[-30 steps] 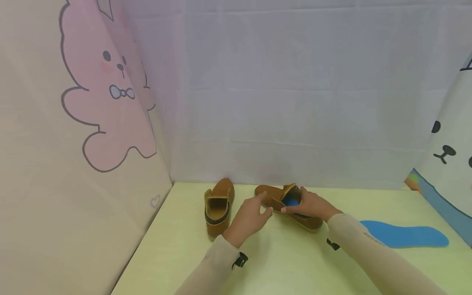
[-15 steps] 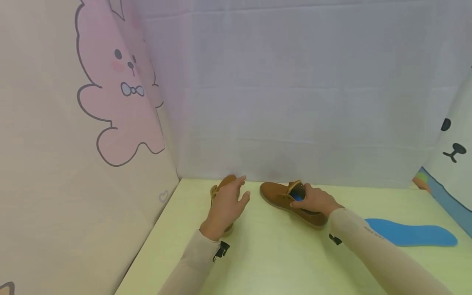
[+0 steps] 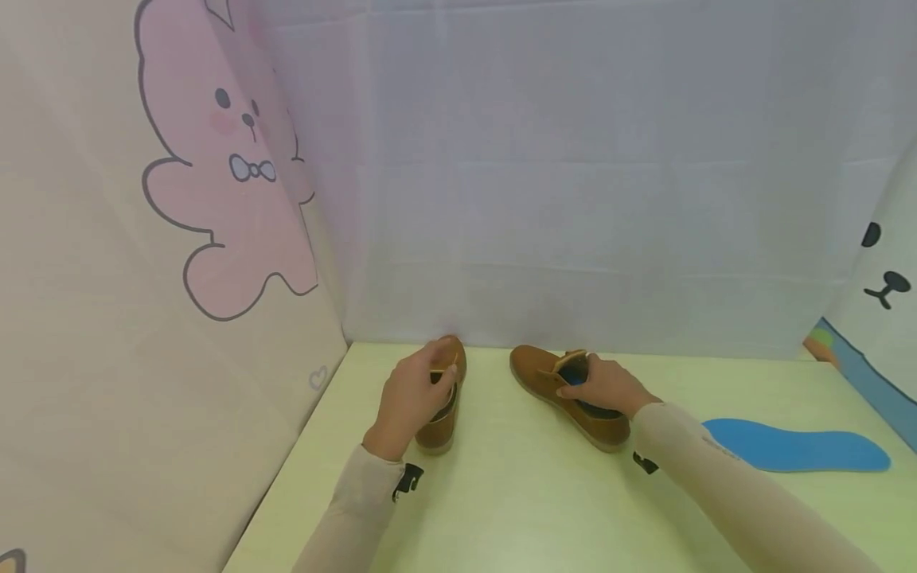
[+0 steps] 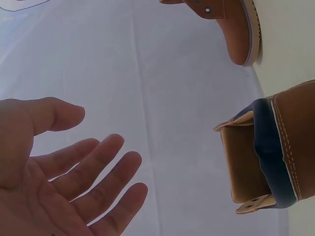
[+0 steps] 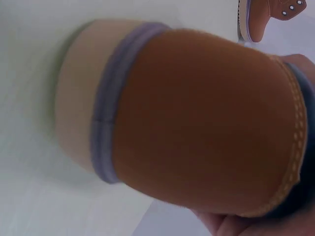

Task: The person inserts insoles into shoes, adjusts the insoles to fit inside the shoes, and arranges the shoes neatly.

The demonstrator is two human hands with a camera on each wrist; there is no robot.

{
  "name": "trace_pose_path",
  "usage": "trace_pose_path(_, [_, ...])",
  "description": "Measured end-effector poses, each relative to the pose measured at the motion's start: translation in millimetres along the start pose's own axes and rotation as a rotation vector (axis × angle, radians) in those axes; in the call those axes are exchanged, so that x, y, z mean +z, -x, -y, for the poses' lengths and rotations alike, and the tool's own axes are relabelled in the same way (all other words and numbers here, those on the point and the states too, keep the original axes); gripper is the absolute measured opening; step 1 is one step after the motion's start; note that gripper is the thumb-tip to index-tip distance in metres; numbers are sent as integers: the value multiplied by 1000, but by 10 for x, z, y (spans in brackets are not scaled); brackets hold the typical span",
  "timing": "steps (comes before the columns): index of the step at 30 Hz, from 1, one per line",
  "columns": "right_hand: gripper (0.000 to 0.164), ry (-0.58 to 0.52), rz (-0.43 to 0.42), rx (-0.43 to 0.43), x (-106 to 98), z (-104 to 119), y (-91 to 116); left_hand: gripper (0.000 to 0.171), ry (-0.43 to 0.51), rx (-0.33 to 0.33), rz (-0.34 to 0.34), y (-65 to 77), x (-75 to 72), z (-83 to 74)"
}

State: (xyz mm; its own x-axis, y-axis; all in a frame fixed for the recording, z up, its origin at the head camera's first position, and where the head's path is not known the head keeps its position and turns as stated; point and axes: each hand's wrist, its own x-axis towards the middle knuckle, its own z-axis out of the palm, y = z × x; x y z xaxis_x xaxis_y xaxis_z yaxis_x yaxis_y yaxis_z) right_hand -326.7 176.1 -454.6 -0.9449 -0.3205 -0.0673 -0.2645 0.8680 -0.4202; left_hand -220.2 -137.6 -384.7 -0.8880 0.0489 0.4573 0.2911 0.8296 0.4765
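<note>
Two brown lace-up leather shoes stand on the table. Over the left shoe, my left hand hovers and partly covers it in the head view. The left wrist view shows this hand's fingers loosely spread, apart from the shoe's opening. My right hand grips the right shoe at the sides of its opening, thumb on the near side. A bit of blue shows inside that shoe. The right wrist view is filled by its heel, with fingers partly visible around the collar.
A blue insole lies flat on the pale yellow-green table, beyond the right forearm. White cloth hangs along the table's back edge, close to the shoe toes. Printed cloth with a pink rabbit forms the left side.
My left hand has moved left, from beside the right shoe to over the left shoe. The right shoe, in my right hand, has turned slightly, its toe pointing more toward the back.
</note>
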Motion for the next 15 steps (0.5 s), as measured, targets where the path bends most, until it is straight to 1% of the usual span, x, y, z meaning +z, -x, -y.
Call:
trace_pose_path(3, [103,-16,-29,-17,26,25,-4,40,-3,-25,-7,2,-33,36])
trace_pose_path(6, [100,-12,-70,-4,43,74,-8,40,6,-38,-11,7,-63,64])
trace_pose_path(10, [95,-11,-113,35,70,164,-5,40,11,-50,-9,27,-91,96])
trace_pose_path(15, [90,-21,-137,96,132,283,0,38,7,-69,-14,62,-128,140])
